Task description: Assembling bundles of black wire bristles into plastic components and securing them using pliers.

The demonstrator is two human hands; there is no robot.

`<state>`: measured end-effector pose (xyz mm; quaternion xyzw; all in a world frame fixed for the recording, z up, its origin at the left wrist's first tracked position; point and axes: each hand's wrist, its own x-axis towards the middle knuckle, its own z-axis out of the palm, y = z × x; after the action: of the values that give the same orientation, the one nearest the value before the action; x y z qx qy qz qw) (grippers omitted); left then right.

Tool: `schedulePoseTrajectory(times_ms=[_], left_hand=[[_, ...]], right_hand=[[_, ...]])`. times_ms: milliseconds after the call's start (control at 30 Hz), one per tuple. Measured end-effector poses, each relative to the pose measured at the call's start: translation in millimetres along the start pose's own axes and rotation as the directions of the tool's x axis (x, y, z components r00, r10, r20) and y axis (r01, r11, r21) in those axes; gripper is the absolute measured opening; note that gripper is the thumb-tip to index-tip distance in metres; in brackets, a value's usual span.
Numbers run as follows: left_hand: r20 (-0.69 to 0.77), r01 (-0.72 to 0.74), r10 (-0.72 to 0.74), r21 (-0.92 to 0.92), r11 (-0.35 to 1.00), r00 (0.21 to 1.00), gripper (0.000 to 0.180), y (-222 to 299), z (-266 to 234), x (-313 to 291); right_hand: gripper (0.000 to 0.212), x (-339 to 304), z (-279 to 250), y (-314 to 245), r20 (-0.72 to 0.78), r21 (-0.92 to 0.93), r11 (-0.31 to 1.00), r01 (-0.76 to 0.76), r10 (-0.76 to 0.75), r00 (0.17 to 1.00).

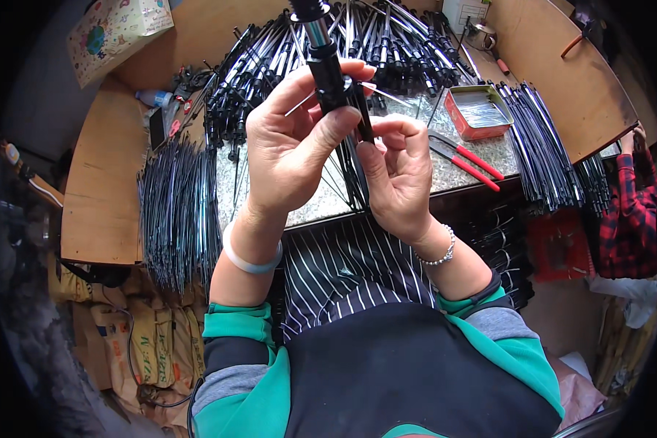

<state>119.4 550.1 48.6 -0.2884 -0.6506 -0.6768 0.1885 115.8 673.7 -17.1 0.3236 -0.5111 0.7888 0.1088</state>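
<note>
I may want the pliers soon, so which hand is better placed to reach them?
Probably the right hand: it is nearer the pliers, which lie to its right, though it pinches black rods. The left hand is farther off and holds the shaft.

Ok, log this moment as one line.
left hand: holds black-and-silver tubular shaft | right hand: pinching thin black rods | nearby: red-handled pliers, red rectangular tin

Rod pile (259, 69) ahead, slight gap beside pliers (480, 163)
</note>
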Motion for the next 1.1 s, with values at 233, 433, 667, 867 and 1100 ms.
schedulePoseTrajectory(times_ms=[233, 433, 667, 867, 1100], left_hand=[[-0.038, -0.02, 0.016, -0.101, 0.995, 0.999, 0.04, 1, 1, -1], [-0.043, -0.055, 0.05, -0.122, 0.991, 0.998, 0.032, -5, -4, -2], [-0.127, -0.066, 0.05, -0.123, 0.99, 0.991, 0.036, -6, -8, -5], [-0.098, -0.058, 0.042, -0.168, 0.984, 0.994, 0.032, 5, -2, -5], [0.001, -0.039, 0.04, -0.191, 0.981, 0.999, 0.029, 6, -2, -5]], right_hand=[[0.025, -3, -1, 12, -0.029, 0.053, 0.994, 0.1, -0.098, 0.995], [0.023, -4, -3, 8, -0.056, 0.075, 0.994, 0.077, -0.073, 0.996], [0.019, -5, -6, 6, -0.086, 0.047, 0.996, 0.077, -0.073, 0.994], [0.018, -3, -18, -3, 0.018, 0.221, 0.974, -0.046, 0.043, 0.999], [0.025, -1, -23, -2, 0.066, 0.295, 0.952, -0.086, 0.069, 0.995]])
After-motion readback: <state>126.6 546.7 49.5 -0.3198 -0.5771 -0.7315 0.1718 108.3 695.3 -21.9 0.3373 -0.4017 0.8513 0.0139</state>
